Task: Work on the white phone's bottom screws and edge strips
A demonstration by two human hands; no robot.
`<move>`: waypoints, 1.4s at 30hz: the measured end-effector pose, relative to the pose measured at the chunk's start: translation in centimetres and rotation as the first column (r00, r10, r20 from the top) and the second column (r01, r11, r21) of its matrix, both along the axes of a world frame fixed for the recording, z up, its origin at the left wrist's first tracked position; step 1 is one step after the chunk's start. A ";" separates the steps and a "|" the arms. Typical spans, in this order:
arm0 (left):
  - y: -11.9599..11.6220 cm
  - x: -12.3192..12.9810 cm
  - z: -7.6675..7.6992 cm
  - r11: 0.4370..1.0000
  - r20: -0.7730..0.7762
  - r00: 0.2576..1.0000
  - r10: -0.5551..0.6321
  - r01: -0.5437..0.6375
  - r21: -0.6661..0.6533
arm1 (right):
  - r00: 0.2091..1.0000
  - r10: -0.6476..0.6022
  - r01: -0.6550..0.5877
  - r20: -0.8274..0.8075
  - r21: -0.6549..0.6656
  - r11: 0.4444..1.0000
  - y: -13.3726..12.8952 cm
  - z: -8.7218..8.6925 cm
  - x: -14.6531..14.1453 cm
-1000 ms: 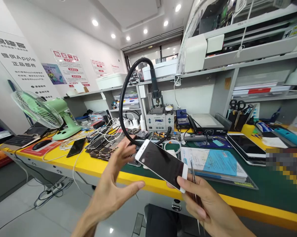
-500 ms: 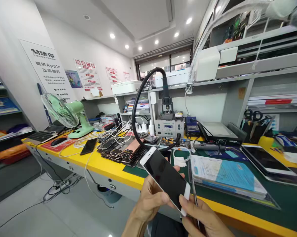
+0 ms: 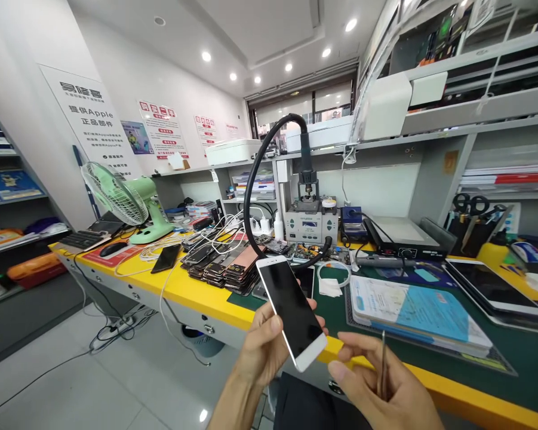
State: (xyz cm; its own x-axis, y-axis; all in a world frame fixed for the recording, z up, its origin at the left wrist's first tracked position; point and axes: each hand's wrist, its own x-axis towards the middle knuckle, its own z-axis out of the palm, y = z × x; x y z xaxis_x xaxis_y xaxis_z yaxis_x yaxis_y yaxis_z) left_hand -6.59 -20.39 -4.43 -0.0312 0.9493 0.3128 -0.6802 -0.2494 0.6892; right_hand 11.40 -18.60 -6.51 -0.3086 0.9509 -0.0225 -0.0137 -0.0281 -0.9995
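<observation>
White phone [image 3: 291,312] passed to left fingers [image 3: 265,332], wall sign [image 3: 84,119] lettered "Apple"

Passages open to your hands: a narrow gap between the lower end of the white phone [image 3: 291,310] in your left hand [image 3: 262,340] and your right hand's [image 3: 380,376] fingertips; a bare band of green mat [image 3: 526,379] near and right of the booklets [image 3: 421,310]. Obstacles before you: black hose [image 3: 251,197], arching behind the phone; stacked phone parts [image 3: 219,269], left of it; tweezers [image 3: 384,364], jutting upward from your right hand; white cable [image 3: 162,298], hanging over the counter's [image 3: 197,301] front edge.
</observation>
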 end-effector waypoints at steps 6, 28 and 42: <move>-0.2 -0.2 0.2 0.992 -0.059 0.997 0.050 -0.056 -0.113 | 0.980 -0.047 -0.022 0.194 0.339 0.940 -0.2 1.6 -0.8; -0.6 -1.3 -0.4 0.985 -0.187 0.981 0.054 -0.083 -0.152 | 0.983 -0.032 -0.119 0.182 0.755 0.645 0.3 2.4 -1.0; -1.0 -0.4 1.1 0.947 -0.243 0.952 0.188 -0.241 -0.213 | 0.956 -0.200 -0.150 0.216 0.941 0.303 0.5 1.2 -0.5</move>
